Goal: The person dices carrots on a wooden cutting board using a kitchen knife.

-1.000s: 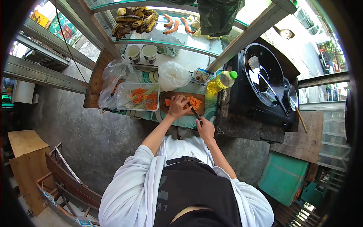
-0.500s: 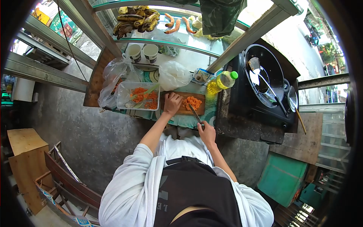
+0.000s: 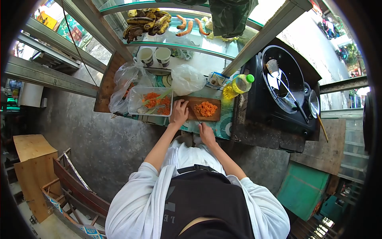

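My right hand (image 3: pixel 207 134) grips a knife (image 3: pixel 196 114), its blade slanting over the wooden cutting board (image 3: pixel 217 116) just left of a heap of chopped carrot (image 3: pixel 205 108). At the board's left end rests my left hand (image 3: pixel 179 112), fingers bent and close together; anything beneath them is hidden. Beside that hand stands a clear plastic container (image 3: pixel 135 107) holding shredded carrot (image 3: pixel 151 99), pale pieces and a green strip.
A white plastic bag (image 3: pixel 187 79) lies behind the board, near two paper cups (image 3: pixel 162 57). An oil bottle (image 3: pixel 237 86) stands at the right, before the stove and its wok (image 3: pixel 284 65). Bananas (image 3: pixel 147 24) and long orange roots (image 3: pixel 185 29) sit on the glass shelf.
The knife has moved from the carrot heap leftward, closer to my left hand, and my right hand has shifted left with it. The whole view has shifted slightly.
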Demonstrator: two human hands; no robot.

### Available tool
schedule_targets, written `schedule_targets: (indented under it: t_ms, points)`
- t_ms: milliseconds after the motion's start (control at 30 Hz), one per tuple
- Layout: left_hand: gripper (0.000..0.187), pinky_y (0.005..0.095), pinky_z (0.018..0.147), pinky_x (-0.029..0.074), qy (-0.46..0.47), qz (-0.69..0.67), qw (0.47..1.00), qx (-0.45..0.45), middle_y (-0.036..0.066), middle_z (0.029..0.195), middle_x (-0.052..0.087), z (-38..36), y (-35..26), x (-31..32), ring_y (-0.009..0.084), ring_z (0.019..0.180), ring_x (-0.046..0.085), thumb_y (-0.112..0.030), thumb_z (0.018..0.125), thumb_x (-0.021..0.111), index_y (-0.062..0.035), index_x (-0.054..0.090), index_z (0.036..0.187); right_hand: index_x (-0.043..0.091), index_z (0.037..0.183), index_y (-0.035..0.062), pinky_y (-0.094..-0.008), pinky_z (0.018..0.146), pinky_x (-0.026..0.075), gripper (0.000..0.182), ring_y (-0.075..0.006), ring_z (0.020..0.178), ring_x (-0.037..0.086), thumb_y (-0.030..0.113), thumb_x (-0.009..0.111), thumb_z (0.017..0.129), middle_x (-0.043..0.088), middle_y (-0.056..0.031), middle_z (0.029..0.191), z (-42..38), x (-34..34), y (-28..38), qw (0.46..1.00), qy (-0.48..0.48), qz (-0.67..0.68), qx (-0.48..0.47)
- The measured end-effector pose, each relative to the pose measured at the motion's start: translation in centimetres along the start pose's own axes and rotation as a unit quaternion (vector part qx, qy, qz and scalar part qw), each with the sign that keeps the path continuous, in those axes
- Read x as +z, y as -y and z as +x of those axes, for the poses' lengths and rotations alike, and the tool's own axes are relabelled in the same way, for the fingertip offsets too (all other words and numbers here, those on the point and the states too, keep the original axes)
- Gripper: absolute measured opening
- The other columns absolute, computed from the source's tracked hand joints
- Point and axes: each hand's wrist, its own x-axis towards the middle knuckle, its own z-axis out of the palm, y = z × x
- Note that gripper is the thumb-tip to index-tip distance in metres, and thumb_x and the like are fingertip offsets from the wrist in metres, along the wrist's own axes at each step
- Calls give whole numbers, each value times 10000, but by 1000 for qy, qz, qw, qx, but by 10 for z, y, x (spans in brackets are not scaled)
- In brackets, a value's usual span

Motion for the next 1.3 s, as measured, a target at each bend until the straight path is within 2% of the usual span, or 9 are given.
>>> schedule_targets:
  t_ms: [200,267,467,533,633,867,967,1167,1300]
  points:
    - [351,376,906,393,35,24,999,-23,143,1132,465,-11,0,1,290,1064,431,-79,778,585,-25,534,1122,510,891,-8,-522,681,391,325,-476,809,522,291,385,921,571,-288,802,4,-10,-10,997,-56,29,45]
    - [366,385,880,405,-10,35,999,4,141,1080,503,-11,1,3,302,1013,465,-31,719,603,-34,558,1083,507,889,-10,-522,675,386,328,-479,811,518,292,384,922,569,-290,803,3,-13,-15,995,-72,48,51]
    - [320,371,846,430,5,26,1000,10,107,1067,517,-12,6,6,279,1037,454,-11,763,590,-31,577,1082,513,855,-30,-495,664,385,350,-464,819,520,298,405,915,568,-283,795,3,-19,-22,990,-93,78,69]
    - [313,369,843,430,-7,26,1000,13,100,1053,525,-12,6,6,277,1022,463,-26,760,603,-33,583,1072,556,861,-40,-393,626,406,384,-349,678,558,306,406,927,568,-208,706,2,-20,-25,993,-64,83,52]
    - [310,368,835,431,-19,17,1000,17,87,1034,535,-12,2,4,267,1000,477,-68,763,623,-44,586,1070,565,824,-36,-372,610,402,390,-316,634,546,308,412,923,554,-188,663,1,-20,-26,991,-54,102,70]
    - [335,365,765,431,-39,18,997,57,56,974,569,-9,-10,1,248,917,523,-178,747,645,-73,585,1060,580,828,-26,-374,588,400,394,-305,604,539,321,413,915,536,-173,629,0,-20,-24,992,-96,76,40]
    - [332,369,789,412,2,26,998,50,48,1013,546,-14,-8,9,225,963,495,-218,799,619,-90,571,1102,583,833,-24,-377,586,403,392,-314,608,543,324,420,909,543,-175,634,2,-18,-33,996,-31,73,35]
    - [362,387,806,390,49,30,998,29,48,1045,530,-19,-10,12,222,986,479,-223,798,616,-106,552,1134,597,851,-2,-382,603,415,371,-334,657,563,319,418,904,580,-178,682,3,-16,-37,983,-16,144,117]
    - [391,422,843,357,32,70,996,51,60,1128,489,-19,-24,11,237,1040,446,-264,800,608,-138,538,1164,589,897,29,-417,662,439,339,-354,763,577,315,406,909,605,-165,793,-9,-32,-11,996,-74,14,57]
